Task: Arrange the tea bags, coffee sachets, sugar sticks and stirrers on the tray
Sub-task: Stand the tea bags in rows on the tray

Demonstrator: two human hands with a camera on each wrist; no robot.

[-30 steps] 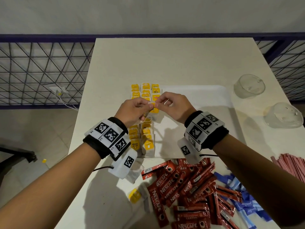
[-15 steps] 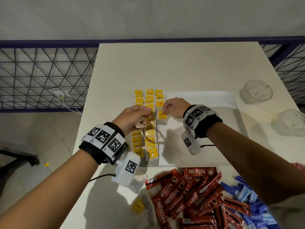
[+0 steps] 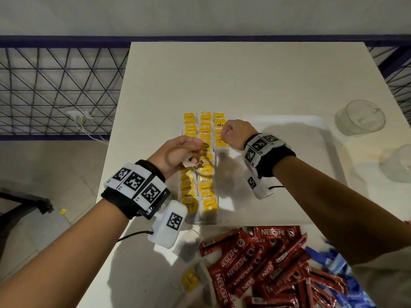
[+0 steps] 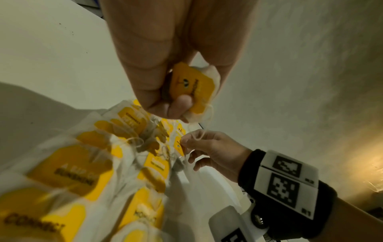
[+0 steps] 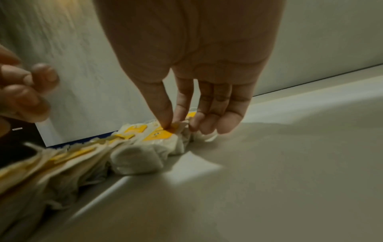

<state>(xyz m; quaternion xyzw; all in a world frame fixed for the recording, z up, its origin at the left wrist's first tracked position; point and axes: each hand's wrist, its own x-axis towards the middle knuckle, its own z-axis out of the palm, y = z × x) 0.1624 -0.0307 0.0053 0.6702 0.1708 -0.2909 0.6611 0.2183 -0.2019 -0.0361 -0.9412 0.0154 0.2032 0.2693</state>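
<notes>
Nescafe Classic sachets (image 3: pixel 262 261); tea tags (image 3: pixel 205 185) read "MOMENT", "RELAX".

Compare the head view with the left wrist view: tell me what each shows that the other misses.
Only the head view shows the coffee sachets, the blue sugar sticks and two clear cups. Only the left wrist view shows the yellow tag of the tea bag that the left hand pinches. Both show the tea bag rows and the right hand.

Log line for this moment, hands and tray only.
left hand: holds tea bag | right hand: pinches tray-row bag tag | tray: tea only
</notes>
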